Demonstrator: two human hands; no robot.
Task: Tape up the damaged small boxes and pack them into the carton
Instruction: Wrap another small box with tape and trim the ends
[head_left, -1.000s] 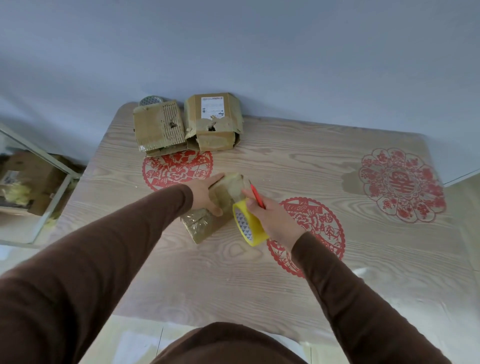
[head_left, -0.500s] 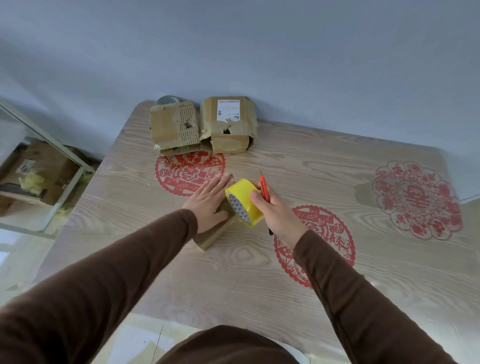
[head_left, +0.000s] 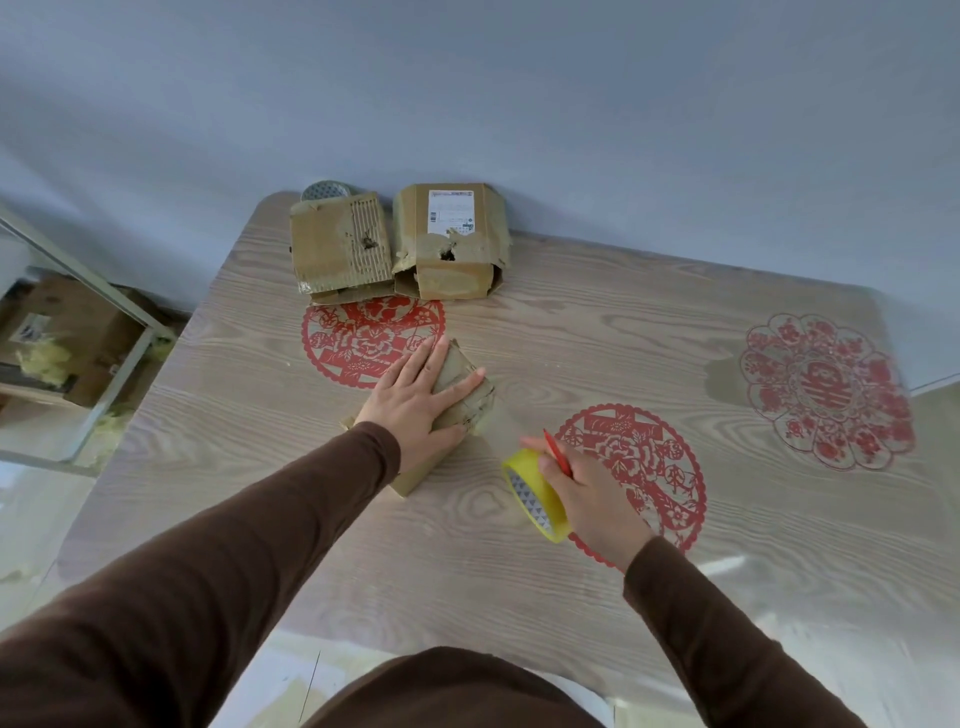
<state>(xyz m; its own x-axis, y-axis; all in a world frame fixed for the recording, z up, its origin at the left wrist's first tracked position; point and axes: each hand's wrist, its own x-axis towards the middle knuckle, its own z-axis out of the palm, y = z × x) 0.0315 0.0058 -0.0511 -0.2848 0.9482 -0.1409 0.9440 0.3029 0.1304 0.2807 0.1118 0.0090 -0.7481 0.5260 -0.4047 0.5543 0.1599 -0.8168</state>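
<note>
- Your left hand (head_left: 415, 400) lies flat, fingers straight, pressing the small box (head_left: 457, 395) onto the table (head_left: 597, 332) near its middle; the grip here is open palm only, nothing curled round the box.
- Your right hand (head_left: 587, 493) holds the yellow tape roll (head_left: 535, 493) and a red cutter (head_left: 558, 454) together — fingers curled round both, just to the right of the box.
- Risk: any strip drawn between roll and box is too faint to make out; if one is there, pulling the roll while only a flat palm pins the box could drag or twist the box and wrinkle the tape.
- Risk: the cutter shares a grip with the roll, so it may slip or nick your fingers when you turn to cut.
- Risk: the box looks crumpled and soft; hard pressing may crush it further.
- Count: three small boxes — one under your hand, two damaged boxes (head_left: 343, 244) (head_left: 449, 241) side by side at the far edge, both torn.
- Count: two tape rolls, the second roll (head_left: 324, 189) behind the far-left box; one cutter; three red paper-cut motifs.
- The packing carton is not on the table; a box on the floor (head_left: 67, 338) at left may be it, though you cannot be sure.
</note>
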